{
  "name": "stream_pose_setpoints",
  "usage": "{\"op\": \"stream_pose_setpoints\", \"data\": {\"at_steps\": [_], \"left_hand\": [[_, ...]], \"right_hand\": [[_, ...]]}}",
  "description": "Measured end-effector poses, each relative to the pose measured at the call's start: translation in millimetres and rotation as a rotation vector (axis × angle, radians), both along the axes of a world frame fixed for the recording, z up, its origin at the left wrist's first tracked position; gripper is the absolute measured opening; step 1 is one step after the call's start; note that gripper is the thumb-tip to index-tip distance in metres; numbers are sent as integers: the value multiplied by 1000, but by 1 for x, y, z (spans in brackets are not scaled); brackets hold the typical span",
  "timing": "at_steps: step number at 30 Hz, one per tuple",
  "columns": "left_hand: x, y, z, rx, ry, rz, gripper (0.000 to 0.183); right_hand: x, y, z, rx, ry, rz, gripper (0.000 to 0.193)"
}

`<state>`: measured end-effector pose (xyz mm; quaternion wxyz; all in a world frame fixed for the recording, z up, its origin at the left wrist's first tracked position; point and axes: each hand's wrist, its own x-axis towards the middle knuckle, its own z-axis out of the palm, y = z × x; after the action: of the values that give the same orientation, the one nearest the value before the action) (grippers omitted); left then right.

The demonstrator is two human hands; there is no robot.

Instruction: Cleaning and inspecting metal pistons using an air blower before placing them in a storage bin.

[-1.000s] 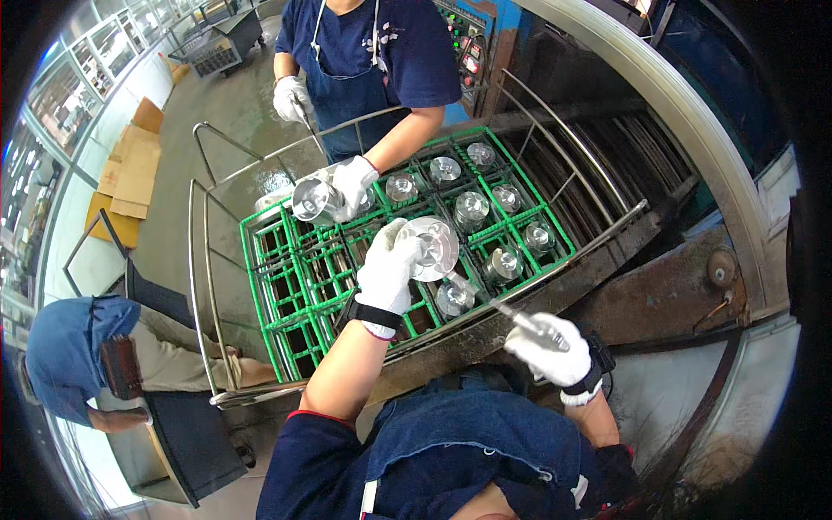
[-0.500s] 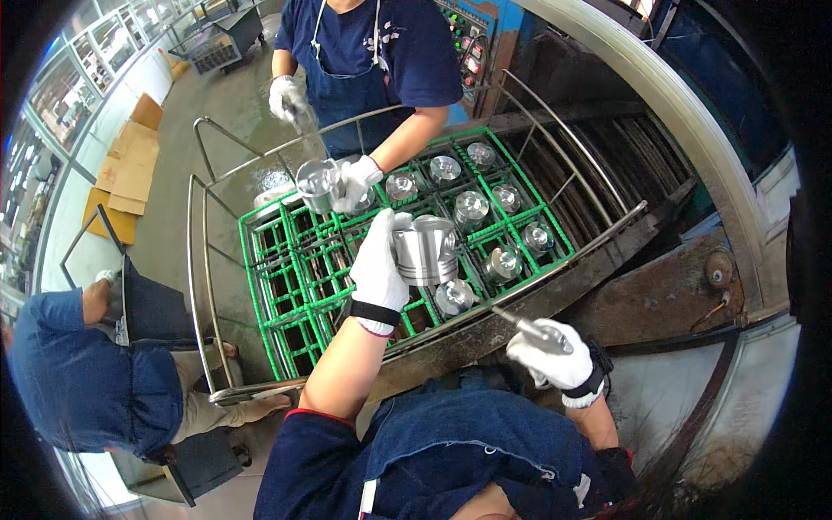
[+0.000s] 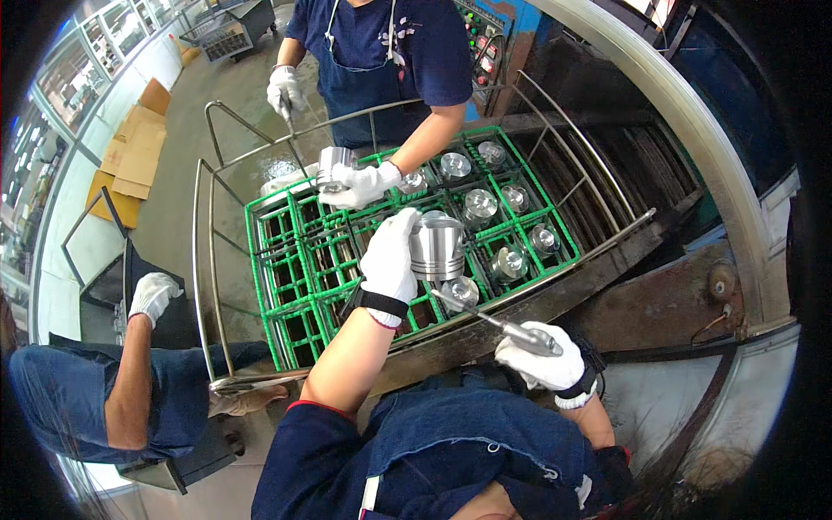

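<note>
My left hand, in a white knit glove, is closed on a shiny metal piston, its ring grooves toward the lower end. It is raised above a green-coated wire rack. My right hand, gloved too, grips an air blow gun; the thin nozzle reaches up and left, its tip just below the held piston. Several pistons sit in the rack's right-hand cells. One piston stands in the near row, directly under the one I hold and behind the nozzle.
Across the rack, a co-worker in an apron holds another piston and a slim tool. A metal guard rail surrounds the rack. Dark rollers extend right. Another person works at the lower left; cardboard leans on the wall.
My right hand has moved slightly left, bringing the nozzle nearer the held piston. The co-worker's piston has turned upright. The person at lower left has reached a gloved hand forward.
</note>
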<state>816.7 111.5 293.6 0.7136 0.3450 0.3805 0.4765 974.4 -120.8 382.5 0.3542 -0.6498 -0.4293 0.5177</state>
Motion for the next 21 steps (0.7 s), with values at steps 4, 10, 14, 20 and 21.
{"op": "stream_pose_setpoints", "data": {"at_steps": [4,10,14,20,21], "left_hand": [[-3,-1,11,153,247,-81,46],[-16,8,13,352,1084,-240,61],[-43,38,-31,136,1119,-264,45],[-68,59,-50,145,1458,-306,29],[-70,63,-53,197,1597,-392,28]], "right_hand": [[7,12,-24,13,186,-351,16],[4,8,-32,-17,224,19,20],[-2,22,-52,37,-238,82,31],[-14,29,-49,73,-410,85,31],[-13,28,-49,72,-339,173,32]]}}
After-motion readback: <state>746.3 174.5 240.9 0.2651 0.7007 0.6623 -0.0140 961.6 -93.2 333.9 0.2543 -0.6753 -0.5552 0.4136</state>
